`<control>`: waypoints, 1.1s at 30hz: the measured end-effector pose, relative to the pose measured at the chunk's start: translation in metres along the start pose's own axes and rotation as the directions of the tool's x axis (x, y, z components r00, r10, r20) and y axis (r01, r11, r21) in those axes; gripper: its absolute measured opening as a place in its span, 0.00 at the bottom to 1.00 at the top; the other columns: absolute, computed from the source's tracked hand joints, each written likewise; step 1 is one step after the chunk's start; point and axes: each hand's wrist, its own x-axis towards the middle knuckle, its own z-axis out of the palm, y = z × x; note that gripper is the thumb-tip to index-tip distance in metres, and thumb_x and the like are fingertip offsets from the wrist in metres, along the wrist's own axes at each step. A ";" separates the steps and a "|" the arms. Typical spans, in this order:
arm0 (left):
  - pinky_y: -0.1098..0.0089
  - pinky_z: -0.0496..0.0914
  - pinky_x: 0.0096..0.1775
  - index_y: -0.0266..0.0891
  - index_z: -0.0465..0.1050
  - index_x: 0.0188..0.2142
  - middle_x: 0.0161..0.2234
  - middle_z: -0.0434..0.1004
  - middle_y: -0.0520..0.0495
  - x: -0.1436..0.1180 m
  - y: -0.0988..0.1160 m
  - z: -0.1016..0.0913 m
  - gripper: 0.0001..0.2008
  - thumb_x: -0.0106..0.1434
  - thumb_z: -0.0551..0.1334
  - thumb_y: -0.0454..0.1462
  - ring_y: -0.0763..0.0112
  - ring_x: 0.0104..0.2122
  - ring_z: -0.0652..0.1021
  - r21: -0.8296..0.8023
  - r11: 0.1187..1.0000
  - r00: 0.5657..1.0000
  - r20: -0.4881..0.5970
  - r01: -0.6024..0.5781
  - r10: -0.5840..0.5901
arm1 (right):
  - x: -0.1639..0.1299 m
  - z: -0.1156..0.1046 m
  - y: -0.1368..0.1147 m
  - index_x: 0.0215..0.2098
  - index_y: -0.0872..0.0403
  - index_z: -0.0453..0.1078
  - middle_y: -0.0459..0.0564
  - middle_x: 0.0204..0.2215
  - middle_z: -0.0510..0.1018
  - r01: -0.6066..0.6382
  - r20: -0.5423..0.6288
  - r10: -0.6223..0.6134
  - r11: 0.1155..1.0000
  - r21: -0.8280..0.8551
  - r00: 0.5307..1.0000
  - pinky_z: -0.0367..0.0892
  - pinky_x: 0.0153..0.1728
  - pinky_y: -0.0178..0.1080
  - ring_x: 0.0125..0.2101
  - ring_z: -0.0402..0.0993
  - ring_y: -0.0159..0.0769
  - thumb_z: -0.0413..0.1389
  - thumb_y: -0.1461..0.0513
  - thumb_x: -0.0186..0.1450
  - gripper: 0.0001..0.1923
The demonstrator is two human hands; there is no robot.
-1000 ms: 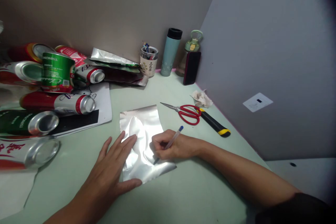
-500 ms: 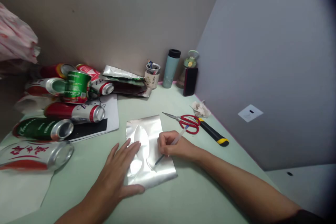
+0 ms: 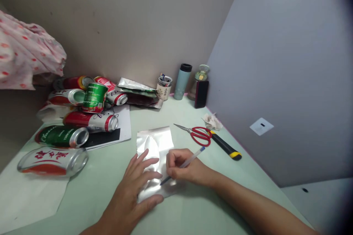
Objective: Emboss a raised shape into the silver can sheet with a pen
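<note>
A shiny silver metal sheet (image 3: 161,136) lies on the pale green tabletop, with a curved leaf-like outline pressed into it. My left hand (image 3: 138,185) rests over its left part, fingers spread and thumb near the lower edge. In my right hand (image 3: 183,165) is a clear-barrelled ballpoint pen (image 3: 193,158) with a blue end cap. Its tip touches or hovers just above the sheet, close to my left fingers; contact cannot be made out. Beyond my right hand lie red-handled scissors (image 3: 200,136), blades pointing left, beside a black and yellow utility knife (image 3: 224,147).
Several cut drink cans (image 3: 91,120) are heaped at the left on papers (image 3: 125,125). Along the back stand a pen cup (image 3: 164,90), a blue tumbler (image 3: 182,82) and a phone (image 3: 201,94) leaning on a bottle. A crumpled tissue (image 3: 212,121) sits by the right wall.
The view has shifted, so the things on the table appear lower and further right. My left fingers reach further across the sheet, nearer the pen tip. The pen stays in my right hand.
</note>
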 end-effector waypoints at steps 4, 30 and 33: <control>0.39 0.46 0.67 0.52 0.70 0.49 0.63 0.65 0.49 0.001 0.004 0.002 0.10 0.71 0.57 0.47 0.55 0.70 0.52 -0.023 1.000 1.000 0.017 -0.002 0.002 | -0.002 0.005 -0.004 0.22 0.55 0.62 0.40 0.21 0.65 -0.002 0.013 0.003 0.998 -0.057 1.000 0.53 0.24 0.32 0.22 0.57 0.26 0.63 0.64 0.57 0.13; 0.42 0.44 0.67 0.48 0.67 0.41 0.53 0.72 0.50 0.001 -0.046 -0.043 0.09 0.70 0.58 0.48 0.56 0.65 0.62 0.148 0.977 0.942 -0.320 0.155 -0.101 | 0.002 -0.009 0.009 0.24 0.54 0.65 0.42 0.19 0.71 -0.095 -0.247 0.115 0.991 0.090 0.962 0.56 0.24 0.32 0.21 0.63 0.28 0.64 0.61 0.58 0.12; 0.42 0.44 0.68 0.51 0.63 0.54 0.59 0.70 0.50 0.000 -0.041 -0.031 0.20 0.67 0.62 0.52 0.55 0.68 0.57 0.135 0.981 0.974 -0.201 0.137 -0.108 | 0.002 -0.008 0.011 0.24 0.54 0.65 0.42 0.18 0.71 -0.100 -0.231 0.111 0.993 0.056 0.967 0.56 0.23 0.33 0.20 0.62 0.28 0.63 0.60 0.58 0.12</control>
